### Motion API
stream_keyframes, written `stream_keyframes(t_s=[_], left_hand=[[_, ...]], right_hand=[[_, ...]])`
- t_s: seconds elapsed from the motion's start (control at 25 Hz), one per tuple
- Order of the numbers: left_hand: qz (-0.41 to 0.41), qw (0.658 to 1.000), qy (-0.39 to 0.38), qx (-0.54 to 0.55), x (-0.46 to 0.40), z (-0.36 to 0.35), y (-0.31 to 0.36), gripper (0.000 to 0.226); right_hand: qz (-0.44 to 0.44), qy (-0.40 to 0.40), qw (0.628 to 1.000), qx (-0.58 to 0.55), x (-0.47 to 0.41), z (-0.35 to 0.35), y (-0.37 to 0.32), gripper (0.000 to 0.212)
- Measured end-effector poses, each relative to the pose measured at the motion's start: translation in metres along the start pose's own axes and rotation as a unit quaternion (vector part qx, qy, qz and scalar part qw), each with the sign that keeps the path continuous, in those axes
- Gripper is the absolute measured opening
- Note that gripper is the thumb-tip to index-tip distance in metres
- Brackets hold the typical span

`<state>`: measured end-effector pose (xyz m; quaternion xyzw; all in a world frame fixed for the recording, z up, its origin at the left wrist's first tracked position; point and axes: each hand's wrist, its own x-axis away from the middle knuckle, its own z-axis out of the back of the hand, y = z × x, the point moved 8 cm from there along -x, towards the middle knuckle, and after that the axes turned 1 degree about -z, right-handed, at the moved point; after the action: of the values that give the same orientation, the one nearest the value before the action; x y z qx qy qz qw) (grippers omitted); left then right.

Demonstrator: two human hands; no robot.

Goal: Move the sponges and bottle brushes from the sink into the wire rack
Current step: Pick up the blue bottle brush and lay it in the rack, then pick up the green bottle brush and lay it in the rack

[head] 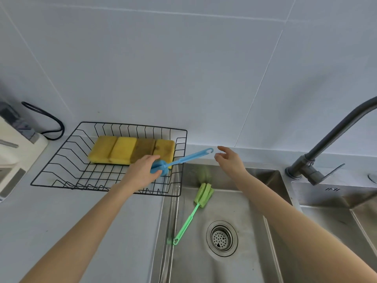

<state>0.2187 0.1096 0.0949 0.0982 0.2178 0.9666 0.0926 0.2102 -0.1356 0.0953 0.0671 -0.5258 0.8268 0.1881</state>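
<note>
Blue bottle brush [179, 161] gripped at its foam head by the left hand [142, 172], fingers curled around the head, over the wire rack [51, 176] at about 9 o'clock from the sink [255, 231]. Handle angled up toward 2 o'clock, out past the rack's right rim, hook end just beside the right hand [228, 160]. Right hand spread and empty, fingers loosely parted, apart from the handle tip; whether releasing or about to steady it, impossible to tell. Four sponges [132, 150] already lying side by side in the rack's far half, toward 12 o'clock, touching one another. Green bottle brush [191, 215] left in the sink, foam head toward 12 o'clock near the back wall, handle running down to 7 o'clock, ring end against the left wall, drain [222, 238] just to its right.

Step in hand, by judgement: setting the blue brush down in the rack. Next move calls for lowering the head onto the wire floor in front of the sponges and swinging the handle in over the rim so nothing overhangs the sink, then letting go. After that, only the green brush to fetch; long thin handle probably easiest to pinch mid-length.
</note>
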Motion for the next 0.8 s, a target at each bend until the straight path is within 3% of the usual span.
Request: stream_keyframes(t_s=[0.36, 0.8], left_hand=[[-0.079, 0.996, 0.031, -0.029, 0.027, 0.027, 0.076, 0.053], [-0.129, 0.992, -0.010, -0.007, 0.044, -0.021, 0.123, 0.049]], right_hand=[[0.072, -0.002, 0.990, 0.124, 0.046, 0.046, -0.014, 0.055], [0.103, -0.008, 0.958, 0.267, 0.073, 0.060, 0.017, 0.059]])
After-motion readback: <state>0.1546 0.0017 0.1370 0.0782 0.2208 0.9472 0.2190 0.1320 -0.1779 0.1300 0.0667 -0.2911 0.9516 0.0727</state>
